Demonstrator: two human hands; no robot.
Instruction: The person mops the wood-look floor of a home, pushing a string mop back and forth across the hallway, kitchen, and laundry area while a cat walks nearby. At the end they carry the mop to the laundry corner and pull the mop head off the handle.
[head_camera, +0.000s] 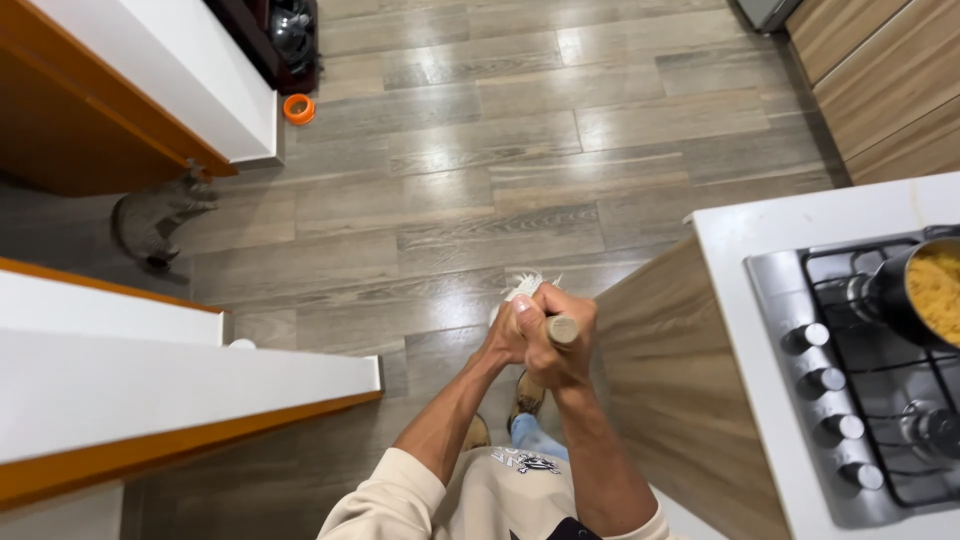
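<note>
Both hands meet in front of my body, above the wooden floor. My right hand (563, 345) is closed around a pale wooden handle (562, 329) whose round end points toward the camera. My left hand (508, 333) presses against it and grips a crumpled white paper or cloth (523, 287) that sticks out beyond the fingers. What lies at the far end of the handle is hidden by the hands.
A white counter (760, 320) with a gas hob (870, 390) is at right; a dark pan (890, 298) of yellow food (940, 290) sits on it. White-and-orange counters (150, 380) stand at left. A grey cat (155, 218) and an orange bowl (298, 108) are on the floor.
</note>
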